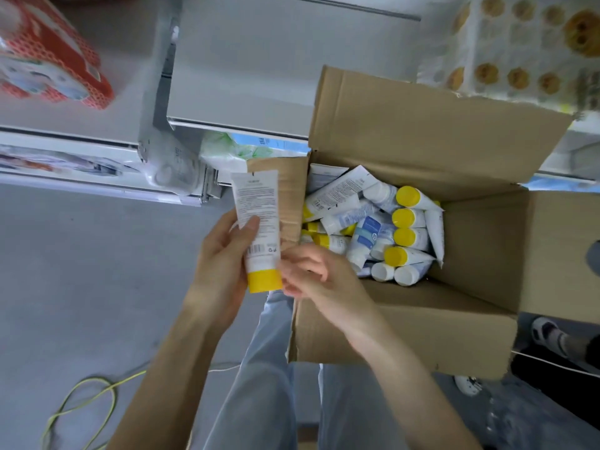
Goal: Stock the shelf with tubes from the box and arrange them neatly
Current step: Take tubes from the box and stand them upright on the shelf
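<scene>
I see a shop aisle. At twelve o'clock runs a grey metal shelf (246,76) with a label rail (233,126) along its front edge. Wrapped retail packs sit on the shelving: a red pack (55,53) at ten o'clock, a patterned pack (519,50) at one o'clock, and a green pack (233,151) on the level below. At three o'clock an open box (422,131) holds many like tubes (402,219), stock in bulk. The tube (256,196) in the left hand (220,267) bears a printed barcode. The floor (81,271) at nine o'clock is plain grey.
</scene>
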A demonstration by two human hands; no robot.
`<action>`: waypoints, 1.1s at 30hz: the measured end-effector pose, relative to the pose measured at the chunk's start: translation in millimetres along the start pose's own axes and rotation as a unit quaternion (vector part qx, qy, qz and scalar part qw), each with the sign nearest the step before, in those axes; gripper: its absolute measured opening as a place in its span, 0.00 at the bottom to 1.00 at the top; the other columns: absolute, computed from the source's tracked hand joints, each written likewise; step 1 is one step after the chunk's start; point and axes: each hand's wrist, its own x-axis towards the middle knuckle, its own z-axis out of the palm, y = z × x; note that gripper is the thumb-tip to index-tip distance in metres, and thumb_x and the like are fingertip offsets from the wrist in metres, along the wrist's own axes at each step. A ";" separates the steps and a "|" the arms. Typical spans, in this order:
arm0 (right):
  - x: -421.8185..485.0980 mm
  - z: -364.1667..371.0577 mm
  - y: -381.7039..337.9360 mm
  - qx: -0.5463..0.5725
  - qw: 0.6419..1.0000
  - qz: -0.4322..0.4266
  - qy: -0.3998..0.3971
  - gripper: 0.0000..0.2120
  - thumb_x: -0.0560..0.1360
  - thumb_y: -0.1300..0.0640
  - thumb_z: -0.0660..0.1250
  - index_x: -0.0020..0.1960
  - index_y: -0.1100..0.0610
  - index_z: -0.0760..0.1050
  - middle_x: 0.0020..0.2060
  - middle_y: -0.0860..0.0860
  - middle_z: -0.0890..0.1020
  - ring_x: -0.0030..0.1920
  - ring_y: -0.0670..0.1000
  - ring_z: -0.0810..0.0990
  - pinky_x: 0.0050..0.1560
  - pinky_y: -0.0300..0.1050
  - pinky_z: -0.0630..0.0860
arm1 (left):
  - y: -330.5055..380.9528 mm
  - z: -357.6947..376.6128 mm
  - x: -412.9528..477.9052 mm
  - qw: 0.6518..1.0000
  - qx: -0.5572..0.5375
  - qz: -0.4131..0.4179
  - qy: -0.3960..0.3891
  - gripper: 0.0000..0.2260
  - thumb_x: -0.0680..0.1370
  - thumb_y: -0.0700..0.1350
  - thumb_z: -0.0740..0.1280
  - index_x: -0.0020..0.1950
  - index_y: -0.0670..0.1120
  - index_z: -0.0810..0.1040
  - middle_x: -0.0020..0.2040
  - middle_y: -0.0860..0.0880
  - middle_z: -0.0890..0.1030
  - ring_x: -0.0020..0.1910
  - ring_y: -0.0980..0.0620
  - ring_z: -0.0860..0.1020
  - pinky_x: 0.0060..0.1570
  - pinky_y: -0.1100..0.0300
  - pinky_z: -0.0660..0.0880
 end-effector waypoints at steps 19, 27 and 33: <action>130.5 -57.9 18.3 0.259 0.909 -0.045 0.324 0.09 0.72 0.63 0.72 0.51 0.62 0.78 0.40 0.51 0.80 0.39 0.46 0.78 0.38 0.33 0.78 | -32.1 -20.0 13.3 0.999 -0.034 -0.018 -0.001 0.20 0.72 0.44 0.64 0.63 0.43 0.74 0.55 0.43 0.82 0.52 0.45 0.81 0.50 0.51 0.80; 134.3 -52.9 18.2 0.156 0.931 -0.090 0.318 0.13 0.70 0.61 0.74 0.45 0.55 0.70 0.33 0.49 0.75 0.27 0.45 0.72 0.29 0.37 0.70 | -31.0 -20.1 19.2 1.000 -0.023 -0.003 -0.009 0.19 0.73 0.45 0.64 0.64 0.44 0.74 0.54 0.45 0.83 0.52 0.45 0.82 0.50 0.49 0.79; 123.1 -51.2 23.8 -0.038 0.938 -0.168 0.302 0.07 0.67 0.56 0.76 0.40 0.55 0.79 0.34 0.53 0.83 0.36 0.47 0.78 0.39 0.47 0.77 | -30.3 -23.3 11.5 0.999 -0.031 -0.002 0.008 0.17 0.75 0.43 0.63 0.63 0.44 0.74 0.55 0.45 0.82 0.54 0.45 0.81 0.52 0.51 0.79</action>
